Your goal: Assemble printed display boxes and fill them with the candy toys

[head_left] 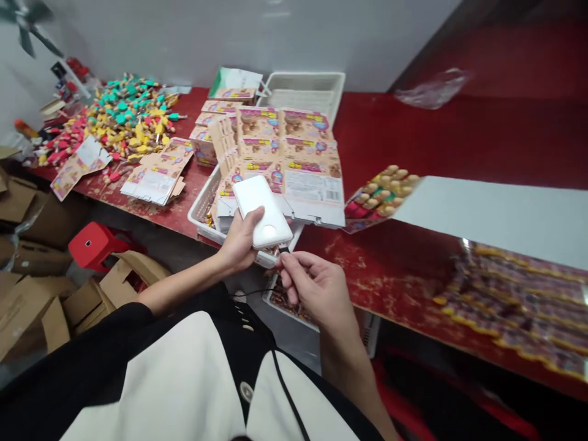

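Observation:
My left hand (239, 240) grips a white power bank (261, 211) from below, its fingers curled round the long edge. A small black cable plug (283, 248) sits at the lower end of the power bank, pinched between the fingers of my right hand (312, 288). I cannot tell whether the plug is fully seated in a port. A thin black cable (252, 292) runs from near my hands towards my dark and white top. Behind both hands stands a white plastic basket (202, 208), partly hidden by printed cardboard packaging.
A red, worn table (381, 269) holds flat printed cartons (312, 177), a white crate (303, 92) and a heap of colourful small items (124, 119). A white board (496, 211) and printed sheets (519, 306) lie right. Cardboard boxes (32, 208) and a red stool (98, 245) sit on the floor left.

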`<act>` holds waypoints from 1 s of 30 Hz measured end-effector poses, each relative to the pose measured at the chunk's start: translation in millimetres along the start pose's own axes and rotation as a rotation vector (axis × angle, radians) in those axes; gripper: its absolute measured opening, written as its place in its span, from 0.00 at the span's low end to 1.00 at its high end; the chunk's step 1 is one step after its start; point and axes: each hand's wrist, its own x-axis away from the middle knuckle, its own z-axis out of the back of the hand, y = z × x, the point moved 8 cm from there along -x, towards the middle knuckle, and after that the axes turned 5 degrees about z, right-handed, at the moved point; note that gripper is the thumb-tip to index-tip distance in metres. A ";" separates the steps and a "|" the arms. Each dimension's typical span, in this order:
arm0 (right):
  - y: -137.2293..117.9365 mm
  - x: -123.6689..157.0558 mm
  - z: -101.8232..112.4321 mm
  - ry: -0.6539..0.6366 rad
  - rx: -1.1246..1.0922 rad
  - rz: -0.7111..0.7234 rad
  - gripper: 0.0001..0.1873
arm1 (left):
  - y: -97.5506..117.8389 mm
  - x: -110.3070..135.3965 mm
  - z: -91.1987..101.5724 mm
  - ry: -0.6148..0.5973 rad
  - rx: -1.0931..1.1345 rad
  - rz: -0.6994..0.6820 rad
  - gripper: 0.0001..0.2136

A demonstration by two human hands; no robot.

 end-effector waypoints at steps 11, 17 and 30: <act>11.3 -46.3 -78.3 -0.376 0.024 -0.071 0.30 | 44.5 32.5 76.6 0.288 0.125 -0.391 0.27; 39.4 -83.5 -156.9 -0.653 0.022 -0.114 0.30 | 95.8 43.2 156.0 0.446 0.171 -0.502 0.30; 128.0 -209.4 -435.4 -0.747 -0.249 -0.500 0.36 | 178.9 35.3 376.9 0.493 0.219 -0.197 0.36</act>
